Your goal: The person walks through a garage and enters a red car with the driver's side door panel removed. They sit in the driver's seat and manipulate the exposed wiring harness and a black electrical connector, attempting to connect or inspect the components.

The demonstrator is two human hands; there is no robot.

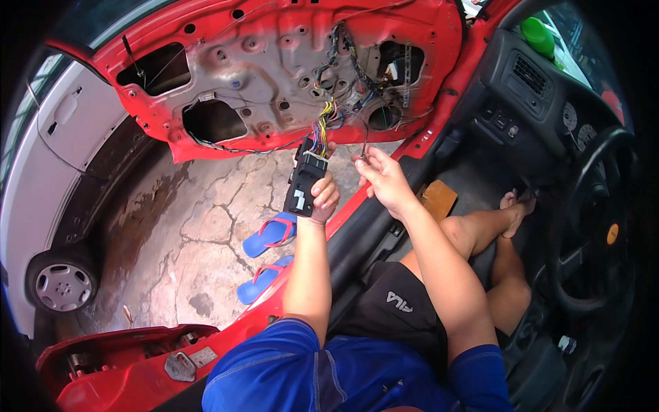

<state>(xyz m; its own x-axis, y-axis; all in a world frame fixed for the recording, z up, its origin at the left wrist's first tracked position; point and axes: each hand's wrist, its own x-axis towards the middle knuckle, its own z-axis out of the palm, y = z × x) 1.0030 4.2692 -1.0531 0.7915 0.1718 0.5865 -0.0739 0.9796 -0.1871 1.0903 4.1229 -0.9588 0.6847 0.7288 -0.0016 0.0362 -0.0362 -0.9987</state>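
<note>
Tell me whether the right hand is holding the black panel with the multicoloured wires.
No, the left hand grips the black panel, and the right hand is apart from it.

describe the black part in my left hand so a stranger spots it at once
Start with the open red car door, its inner metal bare. Near its lower edge, the left hand grips a long black part. A thick multicoloured wire bunch entering its door-side end sets it apart.

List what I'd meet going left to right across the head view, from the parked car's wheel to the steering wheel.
Silver-rimmed car wheel, blue flip-flops, left hand holding a black wired module, right hand, tan block, steering wheel.
</note>
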